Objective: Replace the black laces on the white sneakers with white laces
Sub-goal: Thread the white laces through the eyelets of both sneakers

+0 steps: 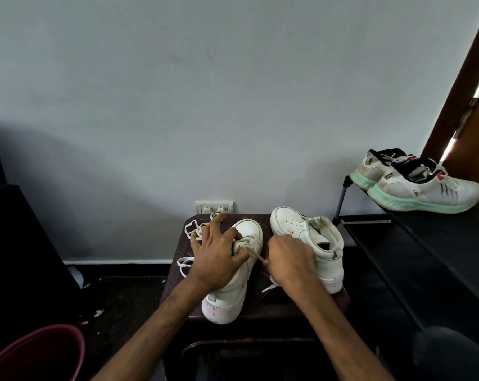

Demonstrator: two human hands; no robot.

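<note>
Two sneakers (pixel 228 294), lace (pixel 256 255) pinched, on brown stool (pixel 288 307); grey wall (pixel 233 92)

Left hand (pixel 219 253) splayed palm-down, right hand (pixel 289 259) curled in a pinch, both forearms extended forward.

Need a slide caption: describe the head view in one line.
Left hand presses a white sneaker on a dark stool while the right hand pinches its taut white lace.

Sneakers (pixel 249 229) crowd the stool (pixel 288 306); floor (pixel 128 295) lies open to its left, shoe rack (pixel 414 237) close right
</note>
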